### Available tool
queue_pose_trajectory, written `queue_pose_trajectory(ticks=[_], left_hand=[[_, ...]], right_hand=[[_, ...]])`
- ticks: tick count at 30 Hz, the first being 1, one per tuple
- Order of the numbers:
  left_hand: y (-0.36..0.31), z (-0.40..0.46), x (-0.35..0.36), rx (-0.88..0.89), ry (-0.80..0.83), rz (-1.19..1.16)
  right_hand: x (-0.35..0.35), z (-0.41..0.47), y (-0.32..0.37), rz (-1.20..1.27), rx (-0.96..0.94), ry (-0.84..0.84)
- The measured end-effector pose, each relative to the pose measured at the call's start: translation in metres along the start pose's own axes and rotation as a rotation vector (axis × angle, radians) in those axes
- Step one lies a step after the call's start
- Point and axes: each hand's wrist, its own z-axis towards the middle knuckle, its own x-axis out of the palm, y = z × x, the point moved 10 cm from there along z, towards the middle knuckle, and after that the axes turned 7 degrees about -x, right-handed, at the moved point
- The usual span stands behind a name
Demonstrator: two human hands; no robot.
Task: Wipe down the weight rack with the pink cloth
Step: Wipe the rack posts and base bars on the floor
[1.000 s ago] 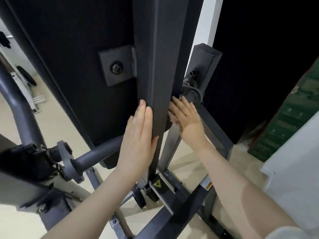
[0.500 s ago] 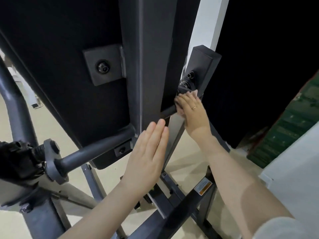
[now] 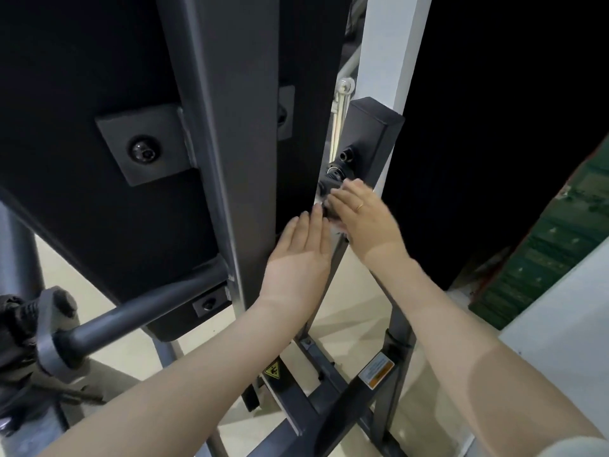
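Head view: left hand (image 3: 298, 262) flat, fingers straight, against rack (image 3: 230, 133) upright. Right hand (image 3: 359, 209) curled at knob (image 3: 333, 174) joint, blurred; pink cloth not discernible, grip contents unclear. Cloth likely soft, light; bunch under palm.

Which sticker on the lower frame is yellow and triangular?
The left sticker, below the left hand; the other sticker is a white and orange rectangle.

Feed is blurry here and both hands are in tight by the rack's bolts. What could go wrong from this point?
1. The right hand is among the bolts beside the post; fingers or ring could snag.
2. No pink cloth shows clearly, so it may be wiping bare-handed.
3. The left hand lies flat on the post's edge and could slip.
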Motion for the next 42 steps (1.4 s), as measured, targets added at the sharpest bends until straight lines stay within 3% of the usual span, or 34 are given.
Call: queue_pose_trajectory(ticks=[4, 6, 9, 14, 19, 22, 24, 26, 27, 28, 29, 31, 32, 37, 40, 42], left_hand=[[0.001, 0.003, 0.01, -0.056, 0.035, -0.008], [0.002, 0.004, 0.008, -0.061, -0.009, -0.001], [0.001, 0.003, 0.014, -0.046, 0.083, -0.031], [0.001, 0.002, 0.014, -0.018, 0.066, -0.004], [0.0, 0.002, 0.012, -0.023, 0.043, -0.009], [-0.002, 0.001, 0.015, 0.004, 0.021, -0.007], [-0.003, -0.001, 0.014, 0.005, 0.011, -0.017], [-0.004, 0.0, 0.013, -0.01, -0.008, -0.058], [-0.005, 0.003, 0.014, -0.009, -0.006, -0.092], [-0.008, 0.007, 0.015, -0.009, -0.001, -0.123], [-0.01, 0.013, 0.016, -0.01, -0.001, -0.148], [-0.017, 0.027, 0.02, -0.022, 0.01, -0.171], [-0.02, 0.033, 0.023, -0.03, 0.023, -0.165], [-0.027, 0.051, 0.036, -0.032, 0.039, -0.103], [-0.029, 0.037, 0.035, 0.009, 0.026, -0.086], [-0.028, 0.018, 0.028, 0.043, -0.081, -0.079]], right_hand=[[0.016, 0.006, -0.003, -0.046, -0.076, 0.086], [0.007, 0.011, -0.006, 0.003, -0.104, 0.03], [0.015, -0.009, -0.008, -0.022, -0.045, 0.087], [0.029, -0.016, -0.008, -0.004, -0.045, 0.151], [0.027, -0.024, -0.016, 0.302, 0.208, -0.047], [0.024, -0.051, -0.008, 0.458, 0.231, -0.174], [0.01, -0.057, -0.011, 0.42, 0.239, -0.272], [-0.006, -0.065, -0.037, 0.393, 0.414, -0.454], [-0.005, -0.075, -0.06, 0.397, 0.631, -0.5], [0.004, -0.084, -0.08, 0.423, 0.817, -0.489], [0.028, -0.094, -0.096, 0.61, 1.022, -0.451], [0.051, -0.095, -0.101, 0.841, 1.188, -0.342], [0.05, -0.086, -0.102, 0.876, 1.179, -0.318], [0.018, -0.028, -0.124, 0.961, 0.97, -0.558], [0.036, -0.025, -0.11, 1.075, 0.841, -0.496], [0.045, -0.04, -0.082, 1.174, 0.753, -0.499]])
